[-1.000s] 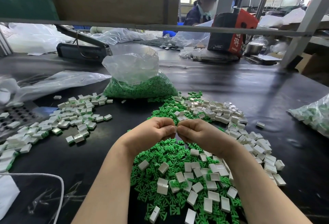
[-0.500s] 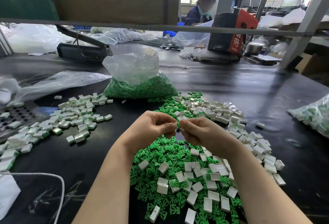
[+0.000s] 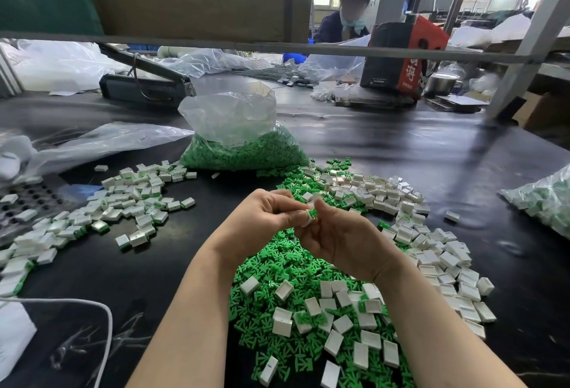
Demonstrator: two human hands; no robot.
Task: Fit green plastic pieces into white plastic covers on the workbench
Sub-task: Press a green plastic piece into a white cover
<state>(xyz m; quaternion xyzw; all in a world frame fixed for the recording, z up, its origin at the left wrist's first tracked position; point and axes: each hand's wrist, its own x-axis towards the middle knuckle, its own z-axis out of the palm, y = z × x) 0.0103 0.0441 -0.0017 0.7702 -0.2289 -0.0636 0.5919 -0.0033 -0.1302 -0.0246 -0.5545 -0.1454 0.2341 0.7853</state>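
Evidently both hands meet just above the mixed heap so the fit can be done in the air, close to the eyes. The left hand has its fingers curled in, its grip pinching a white cover at the fingertips; only a sliver of that cover shows. The right hand has its grip closed on a small green piece, held at the cover's opening — whether it is already seated I cannot tell.

Supplies lie where either hand can drop to them: the loose heap of green pieces sits directly beneath the wrists, with empty white covers scattered over and to the right of it. Further back on the black surface stands an open clear bag of green pieces, likely the refill. Finished units — white with a green edge showing — are spread well apart to the left, which keeps done work from mixing with stock.

Against the frame a second ago, the hands sit higher and further from the body. Then the knuckles were pressed together with nothing visible between them; now the right hand has rolled palm-upward and the green piece shows at the fingertips. The piles look unmoved.
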